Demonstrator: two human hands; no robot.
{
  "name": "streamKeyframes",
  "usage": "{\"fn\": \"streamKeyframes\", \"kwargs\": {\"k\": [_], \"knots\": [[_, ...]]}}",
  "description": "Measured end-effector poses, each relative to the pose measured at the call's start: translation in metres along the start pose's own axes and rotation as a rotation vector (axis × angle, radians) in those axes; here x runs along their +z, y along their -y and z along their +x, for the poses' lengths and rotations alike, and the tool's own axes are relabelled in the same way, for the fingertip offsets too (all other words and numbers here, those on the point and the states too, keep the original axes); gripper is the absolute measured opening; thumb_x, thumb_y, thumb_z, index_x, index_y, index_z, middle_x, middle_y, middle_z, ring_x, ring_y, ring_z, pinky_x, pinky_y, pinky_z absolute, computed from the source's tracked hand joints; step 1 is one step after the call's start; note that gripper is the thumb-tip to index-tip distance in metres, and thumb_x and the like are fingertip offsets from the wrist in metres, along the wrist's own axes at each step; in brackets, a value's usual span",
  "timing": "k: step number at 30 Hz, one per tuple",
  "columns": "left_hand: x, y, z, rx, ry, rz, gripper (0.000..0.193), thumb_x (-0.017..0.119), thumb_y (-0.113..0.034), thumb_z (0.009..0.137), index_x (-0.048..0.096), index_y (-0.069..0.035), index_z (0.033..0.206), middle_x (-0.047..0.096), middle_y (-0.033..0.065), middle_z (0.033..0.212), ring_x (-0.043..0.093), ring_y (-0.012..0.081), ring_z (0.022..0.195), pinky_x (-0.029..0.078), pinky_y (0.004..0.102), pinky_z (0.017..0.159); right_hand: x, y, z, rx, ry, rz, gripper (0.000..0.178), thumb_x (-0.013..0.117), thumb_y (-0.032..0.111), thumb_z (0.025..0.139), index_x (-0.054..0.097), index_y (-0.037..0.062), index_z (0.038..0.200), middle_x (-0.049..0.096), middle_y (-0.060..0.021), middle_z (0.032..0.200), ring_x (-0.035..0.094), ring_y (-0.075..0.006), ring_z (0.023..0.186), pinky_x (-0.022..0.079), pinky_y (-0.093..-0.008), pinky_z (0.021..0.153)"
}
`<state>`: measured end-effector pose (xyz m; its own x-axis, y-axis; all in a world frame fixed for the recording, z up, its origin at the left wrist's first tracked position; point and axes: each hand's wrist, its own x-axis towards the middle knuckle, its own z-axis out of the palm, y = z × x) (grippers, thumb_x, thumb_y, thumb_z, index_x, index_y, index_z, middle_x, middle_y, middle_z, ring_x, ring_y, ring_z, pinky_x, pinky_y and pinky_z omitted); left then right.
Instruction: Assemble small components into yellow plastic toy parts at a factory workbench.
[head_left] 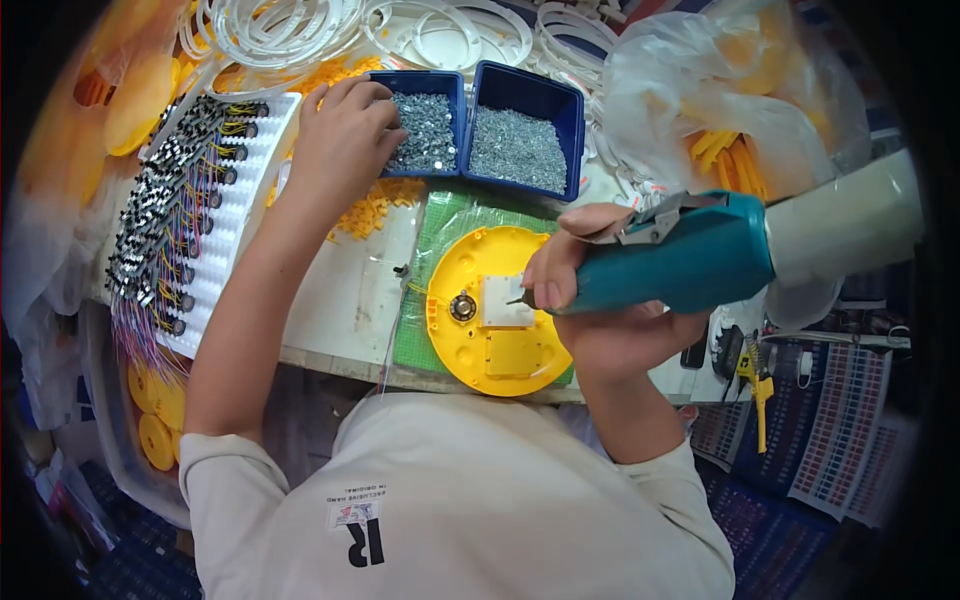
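Note:
My right hand (635, 340) grips a teal power screwdriver (670, 260) with a thick whitish rear section. Its thin bit points left, just above a white square part (507, 302) on a round yellow plastic housing (470, 258). The housing lies on a green mat (420, 335); a small round black part (462, 307) sits in it, with thin wires running off its left side. At the left edge of a blue bin (462, 95) of small silvery metal pieces (425, 130), my left hand (345, 130) has its fingers curled and pinched together. Anything between those fingertips is hidden.
Right beside stands a second blue bin (578, 150) of small metal pieces. White foam (245, 180) at left carries wired black parts (165, 205). White rings (290, 35) lie at the back. A clear bag (660, 60) holds yellow parts at right. The table's front edge is near my body.

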<state>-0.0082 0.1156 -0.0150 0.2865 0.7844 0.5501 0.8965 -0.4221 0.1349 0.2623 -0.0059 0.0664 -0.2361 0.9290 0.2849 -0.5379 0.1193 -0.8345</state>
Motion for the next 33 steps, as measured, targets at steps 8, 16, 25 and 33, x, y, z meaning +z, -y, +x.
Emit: {"fn": "streamKeyframes", "kwargs": {"k": [8,16,25,33], "knots": [[-0.018,-0.031,-0.021,-0.050,-0.011,-0.268,0.014,0.080,-0.019,0.086,0.073,-0.011,0.094,0.070,0.0015,0.115,0.063,0.0241,0.118,0.043,0.0475,0.105,-0.001,-0.007,0.008,0.005,0.063,0.040,0.109,0.030,0.088,0.089,0.055,-0.0090,0.133,0.063,-0.0123,0.077,0.057,-0.0216,0.067,0.048,-0.0360,0.070],[-0.055,-0.110,-0.098,-0.044,0.086,-0.540,0.021,0.084,-0.007,0.079,0.069,-0.009,0.094,0.071,0.0064,0.119,0.061,0.0318,0.124,0.043,0.0459,0.107,0.010,-0.015,0.005,0.010,0.028,0.147,0.110,0.031,0.088,0.089,0.055,-0.0083,0.135,0.066,-0.0139,0.081,0.060,-0.0236,0.071,0.049,-0.0355,0.075],[-0.036,-0.126,-0.132,-0.215,-0.012,-0.779,0.026,0.083,-0.001,0.076,0.068,-0.011,0.095,0.072,0.0033,0.108,0.065,0.0282,0.115,0.043,0.0448,0.102,0.023,-0.027,0.001,0.052,0.064,0.207,0.113,0.034,0.090,0.087,0.054,-0.0093,0.137,0.066,-0.0157,0.084,0.061,-0.0262,0.075,0.050,-0.0368,0.078],[-0.035,-0.127,-0.137,-0.280,-0.059,-0.841,0.027,0.082,0.002,0.076,0.071,-0.013,0.094,0.071,0.0010,0.099,0.067,0.0240,0.106,0.043,0.0451,0.102,0.027,-0.031,0.000,0.039,0.113,0.190,0.110,0.037,0.089,0.087,0.054,-0.0076,0.136,0.065,-0.0153,0.083,0.062,-0.0261,0.074,0.050,-0.0392,0.080]]}}
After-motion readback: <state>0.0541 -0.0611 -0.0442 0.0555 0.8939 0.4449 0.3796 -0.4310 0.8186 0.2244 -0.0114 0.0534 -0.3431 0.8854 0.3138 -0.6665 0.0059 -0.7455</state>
